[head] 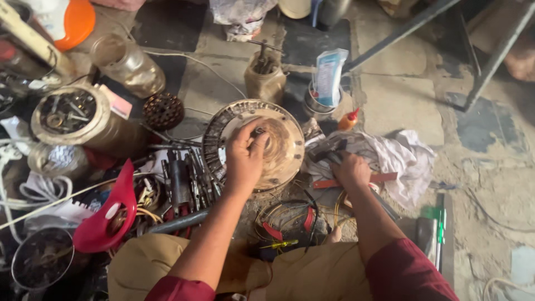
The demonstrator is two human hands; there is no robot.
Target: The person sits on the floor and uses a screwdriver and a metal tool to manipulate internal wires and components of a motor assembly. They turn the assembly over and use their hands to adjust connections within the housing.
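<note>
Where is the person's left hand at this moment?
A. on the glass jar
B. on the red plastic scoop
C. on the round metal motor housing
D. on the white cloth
C: the left hand rests with its fingers on the centre of the round metal motor housing.

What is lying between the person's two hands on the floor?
In the head view, the right rim of the round rusty metal motor housing lies between the left hand and the right hand, plus a dark hammer head.

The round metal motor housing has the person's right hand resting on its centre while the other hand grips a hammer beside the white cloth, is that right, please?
Not quite: the head view shows the left hand on the centre of the round metal motor housing. The right hand holds the hammer beside the white cloth.
</note>
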